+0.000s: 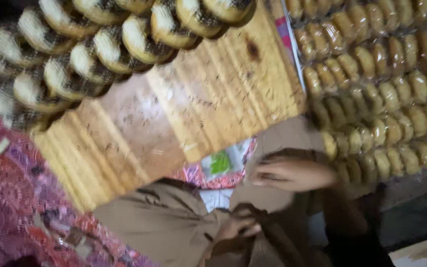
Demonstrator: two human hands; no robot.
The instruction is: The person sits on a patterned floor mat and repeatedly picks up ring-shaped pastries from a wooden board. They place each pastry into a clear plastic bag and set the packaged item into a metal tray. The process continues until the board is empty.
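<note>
The picture is motion-blurred. My right hand (292,174) comes in from the lower right in a dark sleeve. Its fingers grip the upper edge of a brown cloth (164,222). My left hand (237,226) sits lower, near the bottom middle, with its fingers pinched on a fold of the same cloth. The cloth lies bunched across the bottom of the view, just below a wooden board (174,113).
Rows of round pastries (90,54) with white filling and dark sprinkles cover the board's upper left. Clear plastic packs of golden biscuits (386,84) fill the right side. A red and purple patterned cloth (11,198) lies at the left. A small printed wrapper (221,163) sits by the board's lower edge.
</note>
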